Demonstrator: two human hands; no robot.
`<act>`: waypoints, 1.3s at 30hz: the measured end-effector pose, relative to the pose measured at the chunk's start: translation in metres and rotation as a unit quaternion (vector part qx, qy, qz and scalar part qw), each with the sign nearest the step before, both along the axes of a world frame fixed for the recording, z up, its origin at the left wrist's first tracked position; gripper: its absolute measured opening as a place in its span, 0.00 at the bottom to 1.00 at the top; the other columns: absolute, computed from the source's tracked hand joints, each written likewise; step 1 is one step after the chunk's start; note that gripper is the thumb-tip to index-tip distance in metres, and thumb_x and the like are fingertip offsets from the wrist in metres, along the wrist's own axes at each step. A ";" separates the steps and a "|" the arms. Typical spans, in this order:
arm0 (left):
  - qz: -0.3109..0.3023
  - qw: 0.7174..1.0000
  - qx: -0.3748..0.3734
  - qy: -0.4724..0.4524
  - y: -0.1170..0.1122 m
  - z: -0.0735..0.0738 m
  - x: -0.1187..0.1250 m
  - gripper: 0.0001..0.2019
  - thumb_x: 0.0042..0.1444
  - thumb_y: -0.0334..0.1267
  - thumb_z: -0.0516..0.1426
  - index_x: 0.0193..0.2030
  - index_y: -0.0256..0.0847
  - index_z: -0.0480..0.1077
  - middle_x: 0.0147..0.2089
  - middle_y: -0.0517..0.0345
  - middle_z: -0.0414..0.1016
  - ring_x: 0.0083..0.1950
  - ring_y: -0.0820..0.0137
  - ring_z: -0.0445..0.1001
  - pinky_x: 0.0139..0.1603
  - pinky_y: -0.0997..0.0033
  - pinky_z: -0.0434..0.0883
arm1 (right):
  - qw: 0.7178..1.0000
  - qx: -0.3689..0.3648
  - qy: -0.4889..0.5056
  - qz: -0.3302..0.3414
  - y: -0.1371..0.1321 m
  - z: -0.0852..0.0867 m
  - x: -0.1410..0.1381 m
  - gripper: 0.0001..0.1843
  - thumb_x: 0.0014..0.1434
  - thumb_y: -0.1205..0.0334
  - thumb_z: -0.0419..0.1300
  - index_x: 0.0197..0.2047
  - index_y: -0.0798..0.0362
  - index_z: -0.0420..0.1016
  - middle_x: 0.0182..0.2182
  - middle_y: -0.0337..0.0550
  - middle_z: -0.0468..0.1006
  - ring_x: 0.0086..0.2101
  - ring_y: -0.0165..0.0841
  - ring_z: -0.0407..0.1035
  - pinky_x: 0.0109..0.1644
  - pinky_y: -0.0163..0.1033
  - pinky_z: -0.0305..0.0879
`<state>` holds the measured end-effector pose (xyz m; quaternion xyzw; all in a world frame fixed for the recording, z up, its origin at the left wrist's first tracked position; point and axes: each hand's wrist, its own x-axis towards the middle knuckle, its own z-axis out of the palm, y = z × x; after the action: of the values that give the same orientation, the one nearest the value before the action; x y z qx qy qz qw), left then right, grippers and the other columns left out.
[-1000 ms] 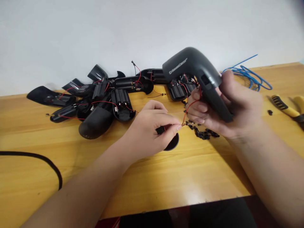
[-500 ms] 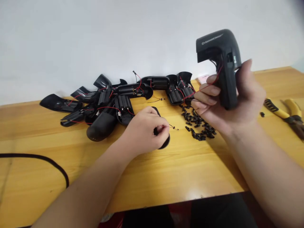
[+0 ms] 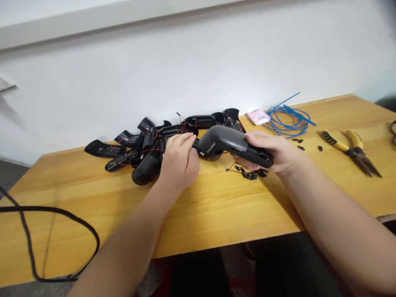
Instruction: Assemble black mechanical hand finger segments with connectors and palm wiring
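My right hand [image 3: 278,154] is wrapped round the handle of a black, L-shaped handheld device housing [image 3: 227,138] with white lettering on its head. The device is tilted low over the table, its head pointing left. A thin red wire [image 3: 230,166] with a small end shows beneath it. Close to the device's head is my left hand [image 3: 181,163], its fingers bent and pressed together, its palm side hidden; what they hold cannot be made out. Behind and left of it lies a pile of open black housing halves [image 3: 148,167] with red wires.
Small black parts [image 3: 250,173] lie scattered under the device. On the right are yellow-handled pliers [image 3: 355,150], a coil of blue wire [image 3: 289,119] and a pink-white packet [image 3: 258,116]. A black cable [image 3: 89,227] loops over the table's left front.
My right hand has lowered the device from upright to tilted, towards my left hand. My left hand has left the spot where it pinched a thin wire over a black shell. The view has shifted.
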<state>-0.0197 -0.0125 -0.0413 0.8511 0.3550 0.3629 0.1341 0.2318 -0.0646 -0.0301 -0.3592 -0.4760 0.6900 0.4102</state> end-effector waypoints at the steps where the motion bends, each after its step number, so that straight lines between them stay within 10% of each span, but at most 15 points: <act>1: -0.029 0.999 -0.008 -0.034 -0.003 0.000 0.001 0.21 0.71 0.40 0.46 0.58 0.36 0.76 0.62 0.44 0.76 0.65 0.56 0.69 0.72 0.47 0.62 | 1.000 -0.001 0.000 -0.003 0.000 0.000 -0.001 0.31 0.52 0.35 0.72 0.27 0.58 0.74 0.15 0.39 0.68 0.14 0.24 0.58 0.15 0.30 0.53; 5: -0.202 0.945 -0.171 -0.192 -0.018 -0.005 0.012 0.25 0.70 0.53 0.51 0.68 0.43 0.64 0.64 0.45 0.72 0.63 0.59 0.72 0.66 0.56 0.69 | 0.999 -0.010 -0.019 0.027 -0.001 0.000 -0.004 0.30 0.52 0.37 0.73 0.27 0.59 0.75 0.16 0.40 0.70 0.15 0.25 0.62 0.16 0.29 0.59; 10: -0.179 0.882 -0.349 -0.262 -0.014 -0.017 0.021 0.28 0.49 0.42 0.72 0.55 0.46 0.68 0.50 0.55 0.76 0.48 0.67 0.76 0.49 0.68 0.76 | 0.993 -0.015 -0.114 0.006 -0.001 0.005 0.005 0.39 0.56 0.24 0.60 0.38 0.58 0.79 0.28 0.48 0.79 0.23 0.29 0.71 0.25 0.33 0.68; 12: -0.149 0.867 -0.373 -0.295 -0.006 -0.018 0.019 0.25 0.47 0.40 0.71 0.51 0.47 0.68 0.44 0.59 0.75 0.43 0.69 0.75 0.47 0.67 0.75 | 0.960 0.008 -0.277 -0.043 0.000 0.004 0.012 0.44 0.63 0.22 0.46 0.42 0.56 0.79 0.32 0.51 0.80 0.25 0.32 0.71 0.26 0.36 0.68; 15: -0.121 0.830 -0.410 -0.359 0.001 -0.017 0.015 0.25 0.42 0.35 0.65 0.51 0.48 0.69 0.42 0.60 0.75 0.43 0.69 0.75 0.47 0.65 0.75 | 0.865 0.046 -0.497 -0.052 0.003 0.000 0.015 0.31 0.63 0.33 0.57 0.32 0.55 0.78 0.24 0.46 0.77 0.22 0.30 0.66 0.24 0.35 0.59; 23: -0.124 0.698 -0.565 -0.422 -0.003 -0.016 0.016 0.19 0.34 0.36 0.55 0.38 0.42 0.75 0.38 0.52 0.80 0.40 0.59 0.79 0.43 0.54 0.77 | 0.788 0.026 -0.616 -0.009 0.004 -0.015 0.004 0.14 0.53 0.51 0.69 0.26 0.53 0.79 0.23 0.45 0.78 0.21 0.33 0.67 0.24 0.38 0.55; 32: -0.129 0.709 -0.568 -0.397 -0.005 -0.013 0.019 0.12 0.45 0.40 0.55 0.38 0.43 0.71 0.40 0.52 0.80 0.45 0.58 0.79 0.49 0.49 0.77 | 0.830 0.102 -0.547 -0.033 0.000 -0.007 0.009 0.09 0.59 0.58 0.63 0.31 0.54 0.80 0.26 0.41 0.78 0.25 0.30 0.67 0.30 0.37 0.60; 39: -0.137 0.692 -0.574 -0.416 -0.007 -0.012 0.027 0.11 0.52 0.42 0.57 0.42 0.43 0.70 0.47 0.54 0.79 0.50 0.62 0.77 0.50 0.57 0.78 | 0.927 0.155 -0.258 -0.223 -0.006 -0.001 0.003 0.17 0.57 0.48 0.72 0.38 0.55 0.84 0.32 0.46 0.83 0.29 0.31 0.71 0.32 0.37 0.67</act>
<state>0.0072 -0.0194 -0.0538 0.4091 0.2815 0.3833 0.7788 0.2352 -0.0705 -0.0312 -0.5537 -0.5741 0.3819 0.4669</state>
